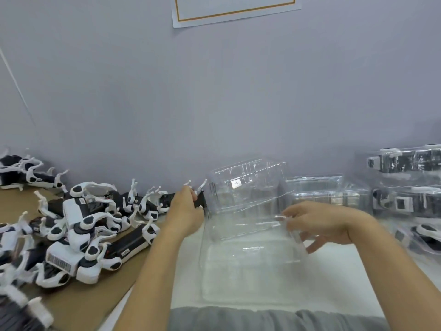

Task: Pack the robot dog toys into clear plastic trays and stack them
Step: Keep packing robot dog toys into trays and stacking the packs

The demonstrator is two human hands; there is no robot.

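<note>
A clear plastic tray (pixel 248 206), hinged open, stands in front of me on the white table (pixel 334 278); its lid leans up toward the wall. My right hand (pixel 319 223) pinches the tray's right edge. My left hand (pixel 185 209) is closed around a black-and-white robot dog toy (pixel 200 199) right at the tray's left side, white legs sticking up. A heap of robot dog toys (pixel 78 225) lies on brown cardboard (pixel 78 304) to the left.
Empty clear trays (pixel 327 192) sit behind my right hand. Packed trays (pixel 405 182) are stacked at the far right, with another packed tray (pixel 424 237) lying in front of them. A grey wall (pixel 214 91) closes off the back of the table.
</note>
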